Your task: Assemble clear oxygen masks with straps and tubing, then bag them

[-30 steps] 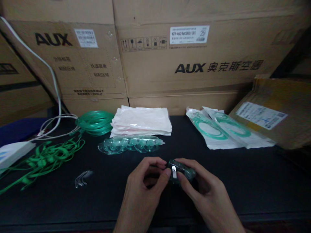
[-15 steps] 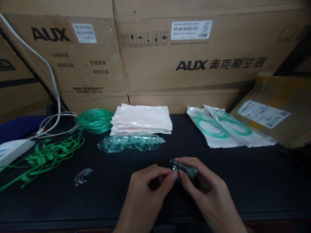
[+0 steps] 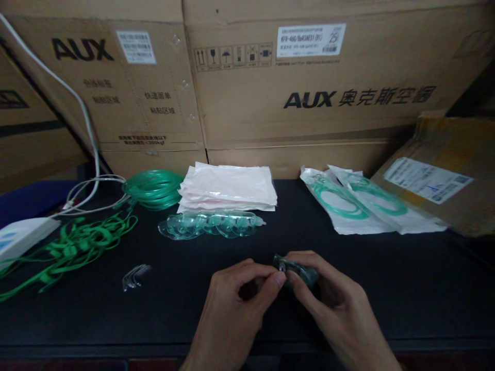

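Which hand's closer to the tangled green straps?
The left hand. It sits to the right of the green straps, and the right hand lies farther right, beyond the left hand.

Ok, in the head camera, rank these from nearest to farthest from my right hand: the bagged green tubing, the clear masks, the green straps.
From the right hand:
1. Bagged green tubing, ahead, to the right.
2. Clear masks, ahead, left of centre.
3. Green straps, far left.

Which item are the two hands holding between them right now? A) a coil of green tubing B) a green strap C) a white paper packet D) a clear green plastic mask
D: the left hand and right hand pinch a clear green plastic mask between their fingers.
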A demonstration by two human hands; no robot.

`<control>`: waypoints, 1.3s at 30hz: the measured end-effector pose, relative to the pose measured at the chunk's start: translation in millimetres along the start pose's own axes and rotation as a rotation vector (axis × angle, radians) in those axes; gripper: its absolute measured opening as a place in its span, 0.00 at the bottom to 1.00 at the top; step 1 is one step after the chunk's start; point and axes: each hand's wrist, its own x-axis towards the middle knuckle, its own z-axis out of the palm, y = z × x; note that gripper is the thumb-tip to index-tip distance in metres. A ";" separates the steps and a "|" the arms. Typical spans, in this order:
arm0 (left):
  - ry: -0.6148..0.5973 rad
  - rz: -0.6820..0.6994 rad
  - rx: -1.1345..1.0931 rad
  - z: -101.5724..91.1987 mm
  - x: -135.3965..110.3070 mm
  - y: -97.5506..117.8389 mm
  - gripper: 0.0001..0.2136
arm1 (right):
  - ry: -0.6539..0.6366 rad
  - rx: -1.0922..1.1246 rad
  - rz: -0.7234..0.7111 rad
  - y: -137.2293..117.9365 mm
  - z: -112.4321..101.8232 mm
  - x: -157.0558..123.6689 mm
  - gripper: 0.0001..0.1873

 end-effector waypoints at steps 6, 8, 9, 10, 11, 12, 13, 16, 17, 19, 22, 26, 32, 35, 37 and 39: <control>-0.014 0.023 0.003 0.1 -0.7 2.3 0.10 | 0.005 -0.098 -0.026 -0.3 0.2 -3.2 0.15; -0.012 0.040 0.025 -0.4 -0.9 2.4 0.11 | 0.009 -0.109 -0.051 -0.8 0.7 -2.9 0.15; -0.010 0.051 0.035 -0.6 -1.1 2.4 0.11 | 0.015 -0.111 -0.062 -1.0 1.0 -2.7 0.14; -0.006 0.059 0.044 -0.7 -1.2 2.4 0.12 | 0.023 -0.109 -0.071 -1.1 1.4 -2.4 0.14; -0.002 0.063 0.051 -0.7 -1.4 2.5 0.12 | 0.034 -0.106 -0.077 -1.2 1.8 -2.3 0.14; -0.002 0.069 0.055 -0.6 -1.7 2.5 0.12 | 0.046 -0.101 -0.081 -1.3 2.1 -2.2 0.13; -0.003 0.074 0.060 -0.3 -2.0 2.4 0.12 | 0.055 -0.097 -0.083 -1.5 2.5 -2.2 0.13; -0.001 0.088 0.076 0.5 -2.6 1.7 0.13 | 0.071 -0.089 -0.071 -2.7 3.1 -2.4 0.11; 0.003 0.088 0.076 0.8 -2.7 1.3 0.13 | 0.071 -0.088 -0.071 -3.2 3.1 -2.5 0.11; 0.011 0.079 0.068 1.2 -2.5 0.9 0.13 | 0.061 -0.090 -0.072 -4.0 3.0 -2.7 0.10; 0.004 0.072 0.054 1.5 -1.9 1.7 0.13 | 0.050 -0.102 -0.068 -4.1 2.7 -2.7 0.10; -0.010 0.091 0.055 1.2 -1.9 4.7 0.12 | 0.067 -0.099 -0.026 -4.0 2.8 -0.8 0.09; -0.002 0.110 0.083 0.3 -0.9 4.4 0.12 | 0.049 -0.125 0.035 -3.8 2.2 0.0 0.10; 0.084 0.113 0.101 0.7 1.1 0.3 0.08 | 0.057 -0.107 0.069 -0.6 1.4 -3.6 0.12; 0.149 0.120 0.112 0.7 2.5 -2.8 0.06 | 0.080 -0.079 0.093 1.7 1.0 -5.5 0.13; 0.161 0.173 0.142 -0.4 4.0 -5.4 0.07 | 0.086 -0.061 0.098 2.8 0.7 -6.0 0.10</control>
